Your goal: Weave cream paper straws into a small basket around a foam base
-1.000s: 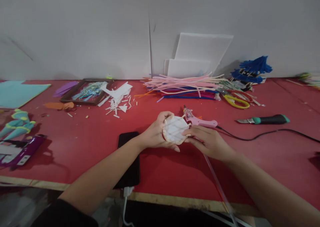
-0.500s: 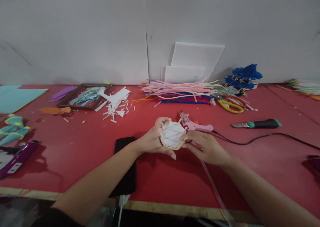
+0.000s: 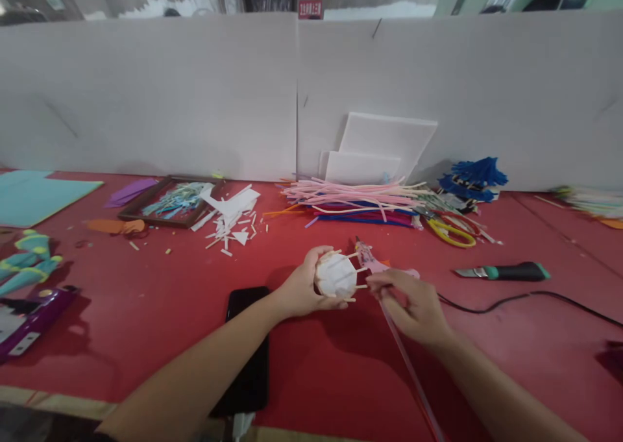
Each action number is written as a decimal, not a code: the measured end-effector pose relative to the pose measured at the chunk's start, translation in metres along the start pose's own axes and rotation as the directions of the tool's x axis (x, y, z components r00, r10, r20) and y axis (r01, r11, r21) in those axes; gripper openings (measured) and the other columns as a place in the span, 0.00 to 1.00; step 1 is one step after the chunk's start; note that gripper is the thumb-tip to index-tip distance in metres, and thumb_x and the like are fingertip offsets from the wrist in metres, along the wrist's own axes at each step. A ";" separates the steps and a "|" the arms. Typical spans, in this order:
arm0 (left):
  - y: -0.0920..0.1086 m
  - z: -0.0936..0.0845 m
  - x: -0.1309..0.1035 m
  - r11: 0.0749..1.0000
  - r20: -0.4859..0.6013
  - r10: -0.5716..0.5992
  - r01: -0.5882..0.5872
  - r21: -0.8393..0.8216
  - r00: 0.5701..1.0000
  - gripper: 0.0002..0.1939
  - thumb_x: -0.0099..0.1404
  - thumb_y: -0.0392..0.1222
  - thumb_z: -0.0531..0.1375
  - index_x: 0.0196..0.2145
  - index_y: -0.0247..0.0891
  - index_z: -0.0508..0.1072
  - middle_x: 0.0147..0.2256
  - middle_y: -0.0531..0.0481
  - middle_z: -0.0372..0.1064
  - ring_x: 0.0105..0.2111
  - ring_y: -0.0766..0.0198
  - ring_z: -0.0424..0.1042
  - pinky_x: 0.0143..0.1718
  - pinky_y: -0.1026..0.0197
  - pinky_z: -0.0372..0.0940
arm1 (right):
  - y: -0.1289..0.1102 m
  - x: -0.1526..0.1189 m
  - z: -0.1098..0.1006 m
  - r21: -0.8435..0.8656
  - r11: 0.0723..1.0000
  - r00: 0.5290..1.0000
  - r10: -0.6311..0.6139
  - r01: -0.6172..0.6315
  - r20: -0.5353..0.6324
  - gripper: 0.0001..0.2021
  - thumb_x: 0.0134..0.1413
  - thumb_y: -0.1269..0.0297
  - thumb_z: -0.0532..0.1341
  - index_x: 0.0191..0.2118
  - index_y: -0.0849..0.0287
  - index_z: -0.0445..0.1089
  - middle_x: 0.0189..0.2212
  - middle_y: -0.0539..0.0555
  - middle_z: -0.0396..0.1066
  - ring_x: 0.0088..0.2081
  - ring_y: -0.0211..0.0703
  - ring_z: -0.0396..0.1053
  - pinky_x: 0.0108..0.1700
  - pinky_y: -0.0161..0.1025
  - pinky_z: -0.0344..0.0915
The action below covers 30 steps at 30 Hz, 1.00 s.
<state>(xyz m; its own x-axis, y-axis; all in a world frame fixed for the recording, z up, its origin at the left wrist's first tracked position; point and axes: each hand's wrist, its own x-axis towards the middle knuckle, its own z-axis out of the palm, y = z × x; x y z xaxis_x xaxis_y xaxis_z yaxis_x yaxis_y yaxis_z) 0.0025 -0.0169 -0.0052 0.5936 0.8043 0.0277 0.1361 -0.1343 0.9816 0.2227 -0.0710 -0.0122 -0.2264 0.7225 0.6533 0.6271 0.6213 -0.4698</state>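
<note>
My left hand (image 3: 311,286) is closed around the edge of a small round white craft piece (image 3: 337,276). Cream fuzzy stems line its rim, and several short stem ends stick out on the right side. Just right of those ends is my right hand (image 3: 406,302), its fingers curled together; whatever they may pinch is hidden. Behind that hand a pink hot glue gun (image 3: 372,260) lies on the table, partly covered by the fingers. A long clear glue stick (image 3: 409,361) slants from beneath the right hand toward the table's front edge.
On the red table, a phone (image 3: 248,370) lies under my left forearm. Pipe cleaners (image 3: 360,195), yellow-handled scissors (image 3: 452,233) and a knife (image 3: 506,272) lie to the back and right. Paper scraps (image 3: 233,211), a brown frame (image 3: 141,215) and a purple device (image 3: 34,322) are left.
My right hand has come off the round piece and moved slightly right. The piece has turned in my left hand, and its stem ends now point right. The view has tilted up.
</note>
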 end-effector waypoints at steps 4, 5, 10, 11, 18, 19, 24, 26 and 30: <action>-0.002 -0.002 -0.001 0.996 -0.030 -0.092 0.091 -0.022 0.995 0.51 0.43 0.44 0.74 0.59 0.38 0.52 0.59 0.34 0.59 0.56 0.48 0.66 0.56 0.47 0.64 | 0.017 0.015 -0.003 -0.052 0.982 0.978 0.178 -0.184 -0.107 0.09 0.61 0.70 0.47 0.37 0.56 0.64 0.26 0.51 0.74 0.25 0.37 0.74 0.29 0.34 0.71; -0.002 -0.003 -0.001 0.994 -0.022 -0.113 0.113 -0.011 0.993 0.52 0.42 0.45 0.74 0.60 0.37 0.51 0.59 0.33 0.59 0.56 0.47 0.67 0.56 0.46 0.63 | 0.023 0.025 -0.004 -0.068 0.976 0.976 0.201 -0.207 -0.087 0.09 0.62 0.69 0.47 0.37 0.57 0.64 0.26 0.51 0.74 0.25 0.37 0.73 0.29 0.34 0.70; -0.001 -0.002 -0.001 0.976 -0.014 -0.179 0.176 -0.129 0.984 0.51 0.43 0.42 0.74 0.59 0.37 0.52 0.58 0.33 0.61 0.55 0.48 0.69 0.57 0.46 0.62 | 0.060 0.105 -0.006 -0.270 0.943 0.962 0.237 -0.195 0.135 0.10 0.63 0.60 0.53 0.39 0.57 0.70 0.35 0.56 0.76 0.37 0.44 0.74 0.41 0.40 0.69; -0.001 -0.001 -0.001 0.962 -0.001 -0.201 0.198 -0.187 0.980 0.49 0.44 0.41 0.73 0.58 0.38 0.52 0.56 0.34 0.63 0.52 0.49 0.71 0.56 0.45 0.63 | 0.069 0.122 -0.004 -0.321 0.930 0.952 0.247 -0.180 0.179 0.10 0.62 0.60 0.54 0.37 0.58 0.71 0.37 0.57 0.76 0.41 0.46 0.73 0.45 0.43 0.68; -0.007 0.002 -0.002 0.901 0.070 -0.206 0.217 -0.376 0.976 0.51 0.42 0.40 0.74 0.58 0.40 0.48 0.49 0.38 0.69 0.45 0.51 0.77 0.54 0.43 0.64 | 0.127 0.211 0.016 -0.560 0.824 0.820 0.376 -0.084 0.430 0.18 0.62 0.57 0.59 0.54 0.59 0.66 0.52 0.58 0.68 0.48 0.45 0.69 0.49 0.50 0.70; -0.007 0.002 -0.002 0.908 0.069 -0.210 0.221 -0.356 0.975 0.51 0.43 0.40 0.73 0.58 0.39 0.48 0.48 0.38 0.70 0.45 0.50 0.76 0.53 0.43 0.65 | 0.132 0.217 0.018 -0.577 0.815 0.793 0.389 -0.059 0.469 0.18 0.62 0.57 0.59 0.54 0.58 0.66 0.53 0.58 0.67 0.49 0.46 0.69 0.49 0.50 0.70; -0.003 -0.001 -0.003 0.950 0.018 -0.221 0.220 -0.223 0.975 0.51 0.41 0.38 0.73 0.58 0.40 0.49 0.53 0.38 0.66 0.50 0.50 0.72 0.50 0.48 0.67 | 0.141 0.233 0.015 -0.602 0.796 0.634 0.433 0.065 0.641 0.17 0.62 0.57 0.59 0.53 0.58 0.67 0.52 0.57 0.68 0.48 0.45 0.70 0.48 0.49 0.70; -0.003 -0.001 -0.003 0.947 0.029 -0.221 0.222 -0.234 0.975 0.50 0.41 0.38 0.73 0.57 0.41 0.50 0.53 0.37 0.65 0.48 0.50 0.72 0.49 0.48 0.68 | 0.140 0.236 0.013 -0.621 0.779 0.619 0.448 0.083 0.645 0.17 0.62 0.57 0.59 0.53 0.58 0.67 0.52 0.57 0.68 0.48 0.45 0.70 0.48 0.49 0.70; -0.006 -0.001 -0.003 0.940 0.050 -0.210 0.216 -0.263 0.976 0.51 0.41 0.40 0.73 0.57 0.39 0.49 0.53 0.34 0.64 0.48 0.48 0.72 0.48 0.46 0.67 | 0.135 0.244 0.008 -0.685 0.726 0.685 0.466 0.066 0.560 0.17 0.62 0.57 0.59 0.54 0.58 0.67 0.52 0.57 0.68 0.48 0.45 0.70 0.49 0.50 0.70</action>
<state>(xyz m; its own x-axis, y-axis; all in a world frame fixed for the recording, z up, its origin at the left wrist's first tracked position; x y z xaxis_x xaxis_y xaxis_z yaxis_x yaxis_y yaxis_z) -0.0006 -0.0178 -0.0105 0.5906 0.7846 -0.1887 0.0472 0.1998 0.9787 0.2462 0.1912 0.0789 -0.2805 0.9542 -0.1037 0.9505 0.2912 0.1087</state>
